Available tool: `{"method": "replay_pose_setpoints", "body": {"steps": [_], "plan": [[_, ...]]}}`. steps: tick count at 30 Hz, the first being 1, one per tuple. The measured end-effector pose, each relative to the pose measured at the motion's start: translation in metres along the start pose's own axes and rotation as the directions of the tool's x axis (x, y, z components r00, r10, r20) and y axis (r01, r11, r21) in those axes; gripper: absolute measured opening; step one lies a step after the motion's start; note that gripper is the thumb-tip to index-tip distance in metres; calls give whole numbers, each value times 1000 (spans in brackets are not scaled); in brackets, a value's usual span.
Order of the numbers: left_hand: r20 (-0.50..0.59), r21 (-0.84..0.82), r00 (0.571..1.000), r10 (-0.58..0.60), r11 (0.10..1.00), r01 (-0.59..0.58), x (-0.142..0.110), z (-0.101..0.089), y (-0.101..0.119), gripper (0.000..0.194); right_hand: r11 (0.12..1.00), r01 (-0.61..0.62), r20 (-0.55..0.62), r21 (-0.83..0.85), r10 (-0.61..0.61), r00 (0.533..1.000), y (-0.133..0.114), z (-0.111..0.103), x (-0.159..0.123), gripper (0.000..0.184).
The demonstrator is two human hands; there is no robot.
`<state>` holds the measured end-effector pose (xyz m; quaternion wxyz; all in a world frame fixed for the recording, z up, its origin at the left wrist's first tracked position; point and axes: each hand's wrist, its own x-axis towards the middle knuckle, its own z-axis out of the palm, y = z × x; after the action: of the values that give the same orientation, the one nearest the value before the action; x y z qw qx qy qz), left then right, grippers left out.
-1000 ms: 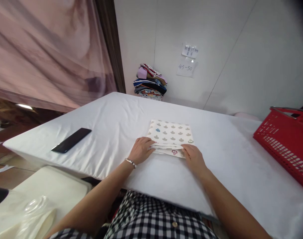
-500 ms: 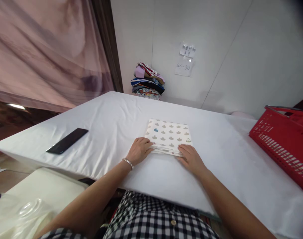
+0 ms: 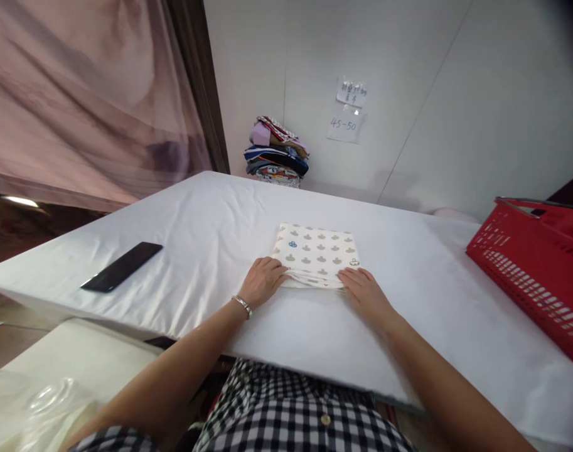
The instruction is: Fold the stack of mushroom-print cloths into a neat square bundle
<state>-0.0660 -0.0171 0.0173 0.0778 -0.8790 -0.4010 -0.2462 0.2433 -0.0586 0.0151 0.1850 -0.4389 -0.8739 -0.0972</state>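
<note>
A folded white cloth (image 3: 321, 248) with a grey mushroom-like print and a few coloured motifs lies on the white-covered table (image 3: 211, 232). My left hand (image 3: 263, 280) pinches its near left corner, fingers over the top. At the near right corner, my right hand (image 3: 365, 292) grips the fabric, with its thumb hidden. Between the two hands the front edge shows loose, slightly bunched layers. The rest of the cloth lies flat in a rough rectangle.
A black phone (image 3: 122, 267) lies on the left of the table. At the right stands a red plastic basket (image 3: 526, 270). A stack of folded fabrics (image 3: 277, 152) rises behind the far edge, and paper signs (image 3: 345, 125) hang on the wall.
The layers along the cloth's near edge have shifted and bunched a little between my hands. Both hands stay at the same corners; the view has moved slightly.
</note>
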Motion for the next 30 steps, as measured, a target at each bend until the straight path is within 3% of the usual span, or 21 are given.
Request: {"method": "replay_pose_setpoints", "body": {"steps": [6,11,15,22,30], "plan": [[-14,4,1000,16,1000,-16,-2,3,4,25,997,-28,-212,-73,12,977,10,4,11,33],[15,16,1000,26,1000,-26,-5,1,5,24,999,31,-121,-10,-32,992,13,17,-2,34],[26,13,999,41,999,-41,-5,-1,4,24,1000,12,-88,14,-10,996,15,15,-11,38],[13,26,998,63,998,-63,-8,0,2,25,998,-14,-223,-59,1,975,15,12,-5,36],[-14,-10,997,76,997,-76,1,-12,5,25,998,-44,-38,-34,43,998,11,18,-11,41]]}}
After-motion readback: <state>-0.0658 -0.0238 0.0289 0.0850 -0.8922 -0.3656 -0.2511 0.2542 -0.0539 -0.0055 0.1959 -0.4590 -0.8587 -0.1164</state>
